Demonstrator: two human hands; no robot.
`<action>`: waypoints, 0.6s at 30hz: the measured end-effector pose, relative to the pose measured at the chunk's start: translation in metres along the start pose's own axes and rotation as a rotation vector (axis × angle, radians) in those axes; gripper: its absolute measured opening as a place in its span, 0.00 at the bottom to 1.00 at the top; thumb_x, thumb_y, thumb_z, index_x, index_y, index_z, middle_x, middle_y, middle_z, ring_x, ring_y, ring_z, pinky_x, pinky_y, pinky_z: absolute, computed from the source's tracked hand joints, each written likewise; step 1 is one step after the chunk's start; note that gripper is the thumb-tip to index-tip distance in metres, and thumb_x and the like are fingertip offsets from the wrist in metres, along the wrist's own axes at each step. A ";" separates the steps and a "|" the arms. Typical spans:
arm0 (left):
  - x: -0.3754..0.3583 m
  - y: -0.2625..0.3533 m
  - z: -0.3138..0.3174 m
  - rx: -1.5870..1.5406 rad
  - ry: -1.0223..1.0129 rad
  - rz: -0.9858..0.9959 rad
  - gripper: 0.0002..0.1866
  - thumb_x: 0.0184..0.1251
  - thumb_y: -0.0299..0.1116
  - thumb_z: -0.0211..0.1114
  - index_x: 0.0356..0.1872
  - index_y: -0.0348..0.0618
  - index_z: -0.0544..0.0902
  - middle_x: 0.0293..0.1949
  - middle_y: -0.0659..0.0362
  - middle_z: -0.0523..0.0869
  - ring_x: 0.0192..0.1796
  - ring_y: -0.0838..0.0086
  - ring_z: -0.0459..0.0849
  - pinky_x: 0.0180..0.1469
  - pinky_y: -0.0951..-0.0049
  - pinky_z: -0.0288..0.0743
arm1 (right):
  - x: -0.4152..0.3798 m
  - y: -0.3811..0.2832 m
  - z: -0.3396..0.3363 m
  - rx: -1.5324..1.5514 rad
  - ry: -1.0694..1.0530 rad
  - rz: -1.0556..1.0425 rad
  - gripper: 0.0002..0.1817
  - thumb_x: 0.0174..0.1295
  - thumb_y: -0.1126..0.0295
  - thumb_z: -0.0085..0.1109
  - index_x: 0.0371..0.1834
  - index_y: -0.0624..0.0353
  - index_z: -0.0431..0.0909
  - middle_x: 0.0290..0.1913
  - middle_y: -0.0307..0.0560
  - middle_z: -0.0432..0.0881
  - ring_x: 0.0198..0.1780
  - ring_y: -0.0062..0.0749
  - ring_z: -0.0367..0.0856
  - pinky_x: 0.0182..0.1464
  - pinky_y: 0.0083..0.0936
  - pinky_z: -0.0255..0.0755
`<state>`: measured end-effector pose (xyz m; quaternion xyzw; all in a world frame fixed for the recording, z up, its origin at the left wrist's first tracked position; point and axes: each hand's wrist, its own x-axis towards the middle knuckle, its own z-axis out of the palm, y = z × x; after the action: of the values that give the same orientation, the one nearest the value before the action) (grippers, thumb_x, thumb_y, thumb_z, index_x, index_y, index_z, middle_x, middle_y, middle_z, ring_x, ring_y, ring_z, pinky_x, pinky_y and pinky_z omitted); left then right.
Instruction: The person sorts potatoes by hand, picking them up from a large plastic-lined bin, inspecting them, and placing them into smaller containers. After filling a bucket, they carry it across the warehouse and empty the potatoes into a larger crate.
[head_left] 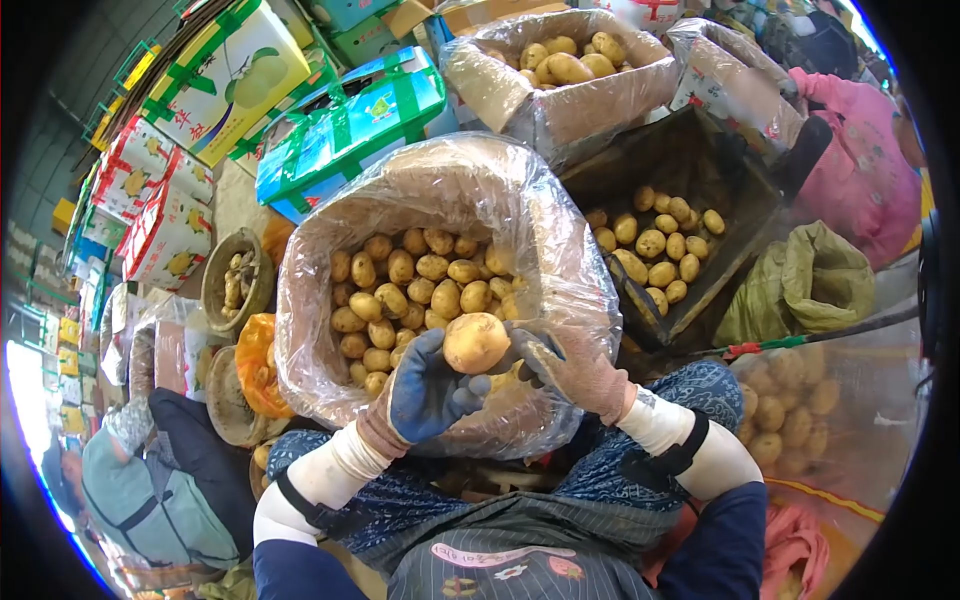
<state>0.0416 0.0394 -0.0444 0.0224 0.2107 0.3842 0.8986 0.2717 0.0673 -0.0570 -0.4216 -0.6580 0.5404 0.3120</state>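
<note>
Potato (476, 343): is held up over the plastic-lined box (305, 300).
Left hand (422, 388): grip half closed around the potato.
Right hand (572, 368): fingers curled alongside; any hold cannot be told.
Handling: seemingly mid-hold; release would call for a loosened left grip.

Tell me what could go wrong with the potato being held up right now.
The potato could slip from the gloved left hand and bruise itself or the potatoes piled below. The loose plastic liner might also catch the fingers of the right hand, since its folds lie close by.
</note>
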 end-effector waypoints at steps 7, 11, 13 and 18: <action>-0.002 -0.013 0.005 0.524 0.098 0.238 0.29 0.74 0.43 0.58 0.70 0.47 0.59 0.59 0.50 0.75 0.50 0.66 0.83 0.44 0.74 0.81 | 0.007 0.008 0.006 -0.265 -0.097 -0.064 0.22 0.71 0.51 0.53 0.55 0.58 0.77 0.39 0.62 0.84 0.39 0.54 0.84 0.41 0.43 0.76; -0.002 -0.010 0.004 0.767 0.144 0.250 0.30 0.75 0.41 0.58 0.71 0.41 0.58 0.59 0.51 0.76 0.51 0.65 0.84 0.47 0.70 0.84 | 0.008 0.018 0.011 -0.231 -0.103 0.024 0.21 0.72 0.52 0.50 0.50 0.60 0.78 0.36 0.62 0.84 0.37 0.56 0.84 0.39 0.44 0.75; -0.007 -0.004 0.009 0.985 0.158 0.233 0.31 0.74 0.42 0.60 0.70 0.37 0.62 0.57 0.53 0.78 0.50 0.71 0.84 0.47 0.74 0.82 | 0.009 0.034 0.014 -0.255 -0.007 -0.219 0.21 0.73 0.53 0.50 0.50 0.62 0.78 0.35 0.62 0.84 0.37 0.56 0.84 0.39 0.43 0.75; -0.006 -0.011 0.018 0.834 0.096 0.197 0.37 0.66 0.43 0.70 0.69 0.37 0.64 0.56 0.55 0.79 0.52 0.74 0.82 0.49 0.75 0.81 | 0.006 0.025 0.003 -0.215 0.164 -0.188 0.20 0.74 0.57 0.50 0.54 0.64 0.78 0.38 0.60 0.85 0.38 0.48 0.85 0.42 0.37 0.76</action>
<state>0.0528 0.0302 -0.0279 0.3859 0.3866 0.3507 0.7607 0.2714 0.0725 -0.0820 -0.4320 -0.7207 0.3991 0.3669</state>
